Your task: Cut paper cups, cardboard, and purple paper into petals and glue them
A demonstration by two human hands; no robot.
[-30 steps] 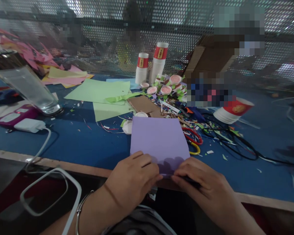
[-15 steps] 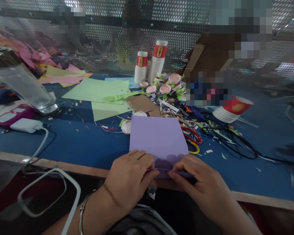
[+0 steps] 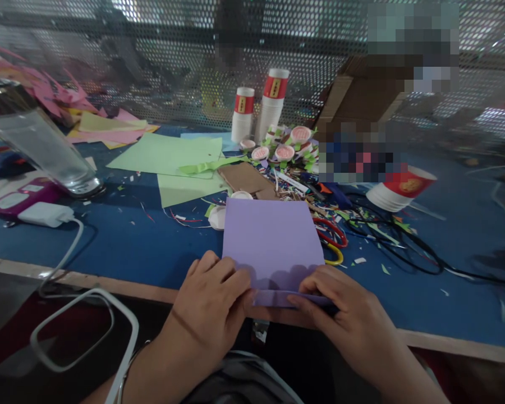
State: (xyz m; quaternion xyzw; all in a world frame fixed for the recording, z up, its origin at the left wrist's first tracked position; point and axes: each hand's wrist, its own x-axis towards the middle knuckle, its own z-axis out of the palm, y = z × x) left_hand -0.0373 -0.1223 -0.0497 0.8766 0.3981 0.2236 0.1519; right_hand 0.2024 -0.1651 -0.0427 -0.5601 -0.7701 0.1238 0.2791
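A sheet of purple paper (image 3: 271, 238) lies on the blue table (image 3: 151, 249) at its near edge. A narrow strip along the paper's near edge is folded up. My left hand (image 3: 210, 306) pinches the fold at its left end, fingers curled on the paper. At the fold's right part my right hand (image 3: 340, 314) presses it between thumb and fingers.
Red and yellow scissors (image 3: 332, 241) lie just right of the purple paper. Green paper sheets (image 3: 172, 160), paper cups (image 3: 269, 106), a tipped red cup (image 3: 399, 188), black cables (image 3: 404, 247) and paper scraps crowd the table. A clear glass (image 3: 46, 148) and white charger (image 3: 46, 213) sit at left.
My left hand has slid left along the folded strip, uncovering more of the fold. My right hand has stayed nearly in place.
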